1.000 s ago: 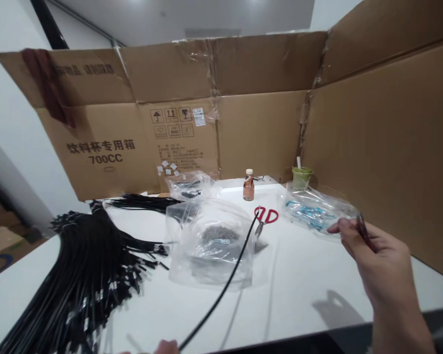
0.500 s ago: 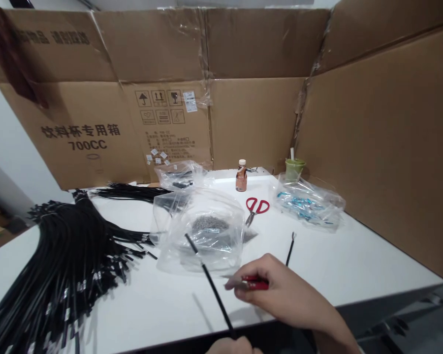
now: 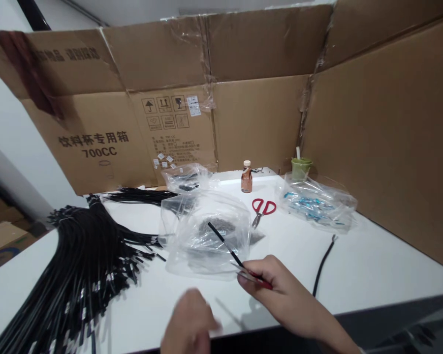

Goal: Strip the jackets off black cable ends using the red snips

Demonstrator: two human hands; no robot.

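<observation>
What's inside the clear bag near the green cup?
Shiny blue pieces show through the clear bag. Its creases and glare blur their shapes, and anything underneath the pieces is covered.

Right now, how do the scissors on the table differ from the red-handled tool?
The scissors lie on the table; the red-handled tool is in the right hand. The scissors' handle loops show whole, while the hand partly hides the tool's handle. Both have red handles and metal ends.
</observation>
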